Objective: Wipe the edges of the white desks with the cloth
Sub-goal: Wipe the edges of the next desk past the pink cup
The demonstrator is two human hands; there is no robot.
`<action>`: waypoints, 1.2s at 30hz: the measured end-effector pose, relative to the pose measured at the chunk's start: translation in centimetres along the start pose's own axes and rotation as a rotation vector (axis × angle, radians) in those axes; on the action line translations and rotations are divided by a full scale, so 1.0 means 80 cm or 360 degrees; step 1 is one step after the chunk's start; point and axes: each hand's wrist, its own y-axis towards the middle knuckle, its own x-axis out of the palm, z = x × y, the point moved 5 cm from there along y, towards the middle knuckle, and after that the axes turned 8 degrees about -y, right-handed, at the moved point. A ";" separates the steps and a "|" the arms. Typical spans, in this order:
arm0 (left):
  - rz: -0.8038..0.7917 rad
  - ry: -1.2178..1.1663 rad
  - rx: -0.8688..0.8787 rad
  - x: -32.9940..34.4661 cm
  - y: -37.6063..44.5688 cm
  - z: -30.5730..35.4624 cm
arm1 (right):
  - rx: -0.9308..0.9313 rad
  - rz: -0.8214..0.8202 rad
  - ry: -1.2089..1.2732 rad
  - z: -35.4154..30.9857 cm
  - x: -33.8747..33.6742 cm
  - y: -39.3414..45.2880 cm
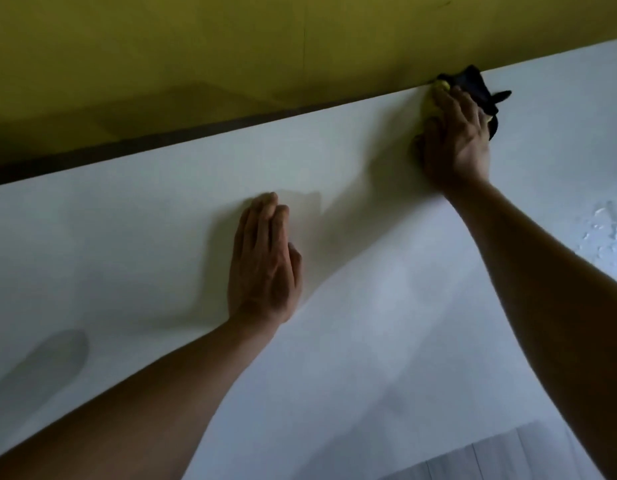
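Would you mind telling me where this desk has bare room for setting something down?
Bare desk lies left of the left hand and between both forearms. The far edge by the right hand and cloth is crowded; wet patch at right.

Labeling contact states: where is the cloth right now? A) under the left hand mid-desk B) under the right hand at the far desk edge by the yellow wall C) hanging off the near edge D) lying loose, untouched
B: the right hand presses the cloth at the far edge of the white desk by the yellow wall; the left hand lies flat, holding nothing.
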 end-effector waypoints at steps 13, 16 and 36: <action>-0.0049 0.0119 -0.0133 0.000 -0.003 0.004 | -0.1089 -0.0336 0.0282 -0.262 0.051 -0.074; -0.0060 0.0098 -0.0089 0.000 0.000 0.003 | -0.0973 -0.0278 0.0236 -0.204 0.038 -0.049; -0.0014 -0.0044 0.0010 0.002 0.000 -0.001 | -0.0440 -0.0027 0.0343 -0.165 -0.010 -0.247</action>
